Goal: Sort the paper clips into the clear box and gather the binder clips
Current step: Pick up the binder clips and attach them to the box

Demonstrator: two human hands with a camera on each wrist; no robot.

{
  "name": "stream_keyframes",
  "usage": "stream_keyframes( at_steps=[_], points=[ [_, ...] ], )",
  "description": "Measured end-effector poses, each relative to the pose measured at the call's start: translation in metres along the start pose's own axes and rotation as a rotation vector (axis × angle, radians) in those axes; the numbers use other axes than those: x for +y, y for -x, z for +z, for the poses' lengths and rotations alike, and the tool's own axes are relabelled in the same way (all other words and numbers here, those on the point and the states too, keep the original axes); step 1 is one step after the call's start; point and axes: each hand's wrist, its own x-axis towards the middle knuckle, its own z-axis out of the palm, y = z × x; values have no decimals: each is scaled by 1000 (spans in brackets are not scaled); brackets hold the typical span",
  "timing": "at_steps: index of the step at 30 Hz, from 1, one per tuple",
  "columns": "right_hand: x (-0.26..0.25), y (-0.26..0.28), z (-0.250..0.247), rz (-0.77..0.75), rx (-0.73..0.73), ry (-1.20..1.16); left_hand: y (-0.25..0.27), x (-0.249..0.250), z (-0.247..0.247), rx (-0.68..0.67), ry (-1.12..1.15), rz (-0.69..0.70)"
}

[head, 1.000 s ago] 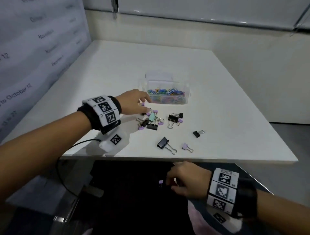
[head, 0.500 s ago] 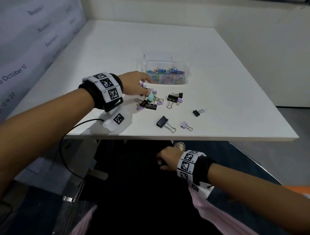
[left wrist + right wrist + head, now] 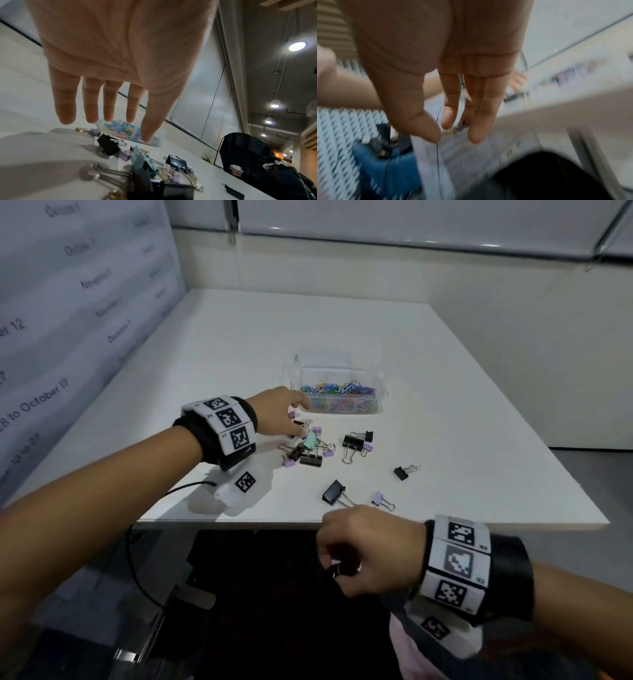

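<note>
A clear box (image 3: 337, 395) holding coloured paper clips stands mid-table, seen also as the clear box (image 3: 130, 134) beyond my fingers. In front of it lies a pile of binder clips (image 3: 308, 450), black, purple and one teal. My left hand (image 3: 298, 419) hovers over the pile's left side, fingers straight and spread, holding nothing; the left hand (image 3: 120, 127) is above the clips (image 3: 142, 166). Loose clips lie nearer: black (image 3: 334, 491), purple (image 3: 378, 498), small black (image 3: 400, 473). My right hand (image 3: 337, 568) is below the table's front edge, pinching a small purple binder clip (image 3: 335, 563); the right hand (image 3: 452, 134) is blurred.
A white tagged device (image 3: 239, 484) with a black cable lies at the table's (image 3: 479, 508) front left. A panel printed with dates stands along the left side. A black backpack-like shape (image 3: 248, 152) sits beyond the table's right end.
My right hand has come back up from low under the table to just below its front edge, still pinching the purple clip. The left hand stays over the pile.
</note>
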Motion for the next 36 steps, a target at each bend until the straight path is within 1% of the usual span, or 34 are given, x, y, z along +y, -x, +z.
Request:
stream_keyframes(
  at_steps=[2, 6, 8, 9, 12, 16, 19, 21, 22, 26, 28, 32, 36],
  points=[
    [3, -2, -31, 4, 97, -7, -3, 1, -4, -2, -16, 2],
    [32, -20, -82, 137, 290, 18, -9, 4, -10, -7, -20, -10],
    [52, -33, -95, 205, 345, 31, -10, 6, -9, -47, -29, -29],
    [61, -39, -99, 234, 347, 38, -11, 7, -8, -74, -39, -39],
    [83, -55, -99, 293, 283, 80, -12, 7, -4, -147, -69, -51],
    [94, -68, -93, 304, 230, 125, -11, 9, -2, -192, -55, -49],
    [95, -60, -98, 318, 259, 117, -7, 7, -4, -213, -75, -49],
    [98, -44, -100, 339, 238, 113, -1, 3, -6, -230, -85, -38],
    [101, -34, -100, 356, 195, 128, 3, 0, -6, -246, -95, -24],
    [114, 0, -93, 498, -55, 246, 16, 0, 0, -308, -116, 22],
    [118, 7, -87, 530, -102, 226, 21, 5, 7, -305, -104, 11],
    [112, 4, -73, 519, -81, 121, 24, 22, 23, -306, -168, -11],
    [100, -20, -68, 478, -17, 74, 21, 37, 34, -267, -287, -3]
  ],
)
